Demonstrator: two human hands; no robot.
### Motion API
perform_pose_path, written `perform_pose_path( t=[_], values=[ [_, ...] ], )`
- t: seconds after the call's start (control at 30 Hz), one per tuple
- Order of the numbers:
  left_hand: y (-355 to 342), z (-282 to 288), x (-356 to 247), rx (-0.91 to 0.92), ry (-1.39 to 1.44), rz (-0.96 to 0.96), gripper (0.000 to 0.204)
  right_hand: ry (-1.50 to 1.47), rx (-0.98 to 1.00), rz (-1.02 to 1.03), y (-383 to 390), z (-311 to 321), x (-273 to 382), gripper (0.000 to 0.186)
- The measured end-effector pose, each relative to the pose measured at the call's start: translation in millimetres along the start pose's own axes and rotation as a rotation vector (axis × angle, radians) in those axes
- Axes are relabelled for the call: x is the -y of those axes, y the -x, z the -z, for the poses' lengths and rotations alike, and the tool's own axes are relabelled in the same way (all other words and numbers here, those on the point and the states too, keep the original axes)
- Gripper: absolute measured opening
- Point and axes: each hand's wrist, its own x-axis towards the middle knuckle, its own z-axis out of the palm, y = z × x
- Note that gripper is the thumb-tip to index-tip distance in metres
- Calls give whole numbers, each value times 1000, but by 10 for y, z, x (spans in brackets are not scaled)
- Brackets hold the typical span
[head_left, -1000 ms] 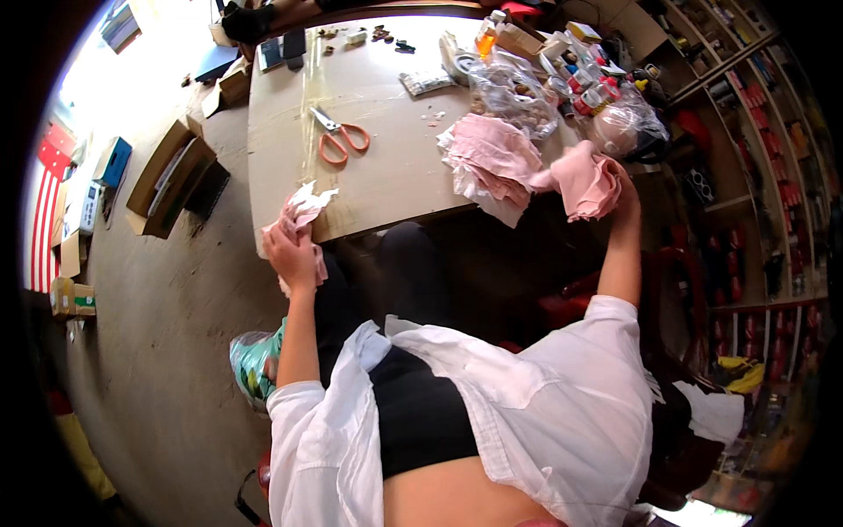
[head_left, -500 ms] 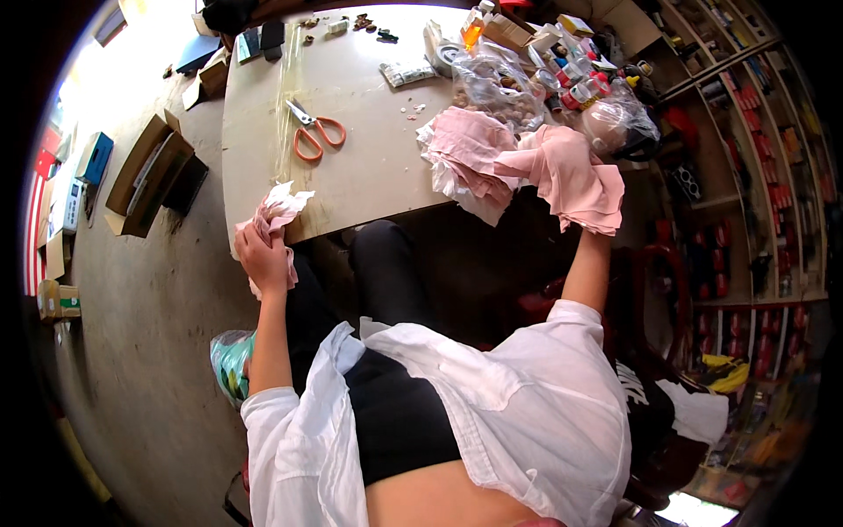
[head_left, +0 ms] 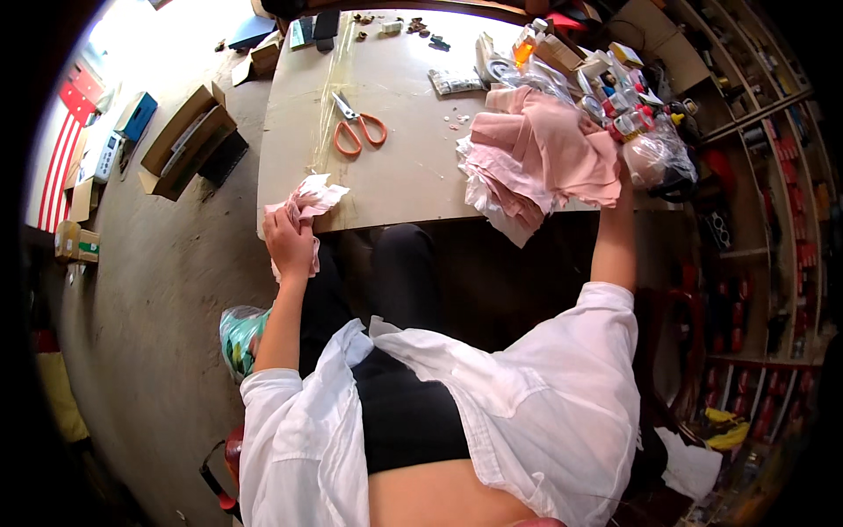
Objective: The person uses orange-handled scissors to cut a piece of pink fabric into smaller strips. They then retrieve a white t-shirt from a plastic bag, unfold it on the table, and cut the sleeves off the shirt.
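Observation:
My left hand (head_left: 288, 239) is at the table's near left corner, its fingers closed round a crumpled bunch of pink and white cloth scraps (head_left: 318, 198). A loose heap of pink cloth pieces (head_left: 544, 132) with white layers lies at the table's near right, hanging over the edge. My right forearm (head_left: 615, 246) reaches up to this heap. Pink cloth covers the right hand, so its fingers cannot be made out. Scissors with orange handles (head_left: 358, 132) lie on the table between the hands, apart from both.
Clear tape (head_left: 329, 114) runs along the left of the table (head_left: 404, 189). Behind the cloth heap stand bottles (head_left: 524, 48), a roll of tape (head_left: 500, 70) and a bagged bundle (head_left: 654, 158). An open cardboard box (head_left: 189, 140) stands on the floor at left; shelves (head_left: 773, 176) line the right.
My right hand has moved the upper pink cloth left and away from me onto the heap, over the clear bag. The left hand keeps its scraps. The whole view has shifted somewhat.

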Motion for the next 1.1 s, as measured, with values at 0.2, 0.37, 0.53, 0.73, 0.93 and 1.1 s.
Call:
perform_pose_path(
  t=[0.2, 0.37, 0.53, 0.73, 0.93, 1.1],
  values=[
    [-46, -33, -149, 41, 24, 0, 28, 816, -345, -417, -565, 1383, -810, 30],
    [-43, -19, -111, 41, -11, -8, 29, 1028, -1159, 170, -415, 1251, -1296, 28],
    [-52, 10, -80, 64, -39, -7, 26, 928, -814, 506, 75, 265, -1340, 17],
    [-43, -54, -139, 86, -25, -17, 24, 1245, -579, 615, 463, -106, -1774, 28],
    [-39, -99, -148, 40, -17, -68, 24, 411, -603, 296, 388, 305, -1778, 19],
    [-26, -75, -157, 45, 1, -39, 23, 787, -510, 301, 456, 135, -1701, 33]
  ],
)
